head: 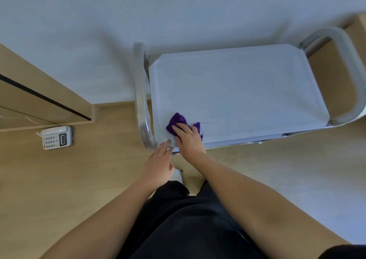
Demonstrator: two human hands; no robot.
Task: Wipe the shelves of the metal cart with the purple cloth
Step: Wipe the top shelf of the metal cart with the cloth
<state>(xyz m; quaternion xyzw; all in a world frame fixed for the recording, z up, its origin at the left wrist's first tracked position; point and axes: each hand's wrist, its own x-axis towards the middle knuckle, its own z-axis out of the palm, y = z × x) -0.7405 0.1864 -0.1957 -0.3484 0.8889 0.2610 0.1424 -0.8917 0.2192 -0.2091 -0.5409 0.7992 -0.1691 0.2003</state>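
Observation:
The metal cart [237,92] stands against the wall, its flat top shelf facing up, with tubular handles at the left [140,92] and right [354,76] ends. The purple cloth [177,121] lies crumpled on the shelf's near left corner. My right hand [188,137] presses flat on the cloth, covering its middle. My left hand [160,159] hovers with fingers apart at the cart's near left corner, fingertips at the shelf edge, holding nothing. Lower shelves are hidden under the top one.
A white desk telephone [56,137] sits on the wooden floor to the left, below a wooden cabinet [39,104]. A white shoe [177,176] and my dark trousers are just below the cart's near edge. A wooden box corner [356,32] stands at far right.

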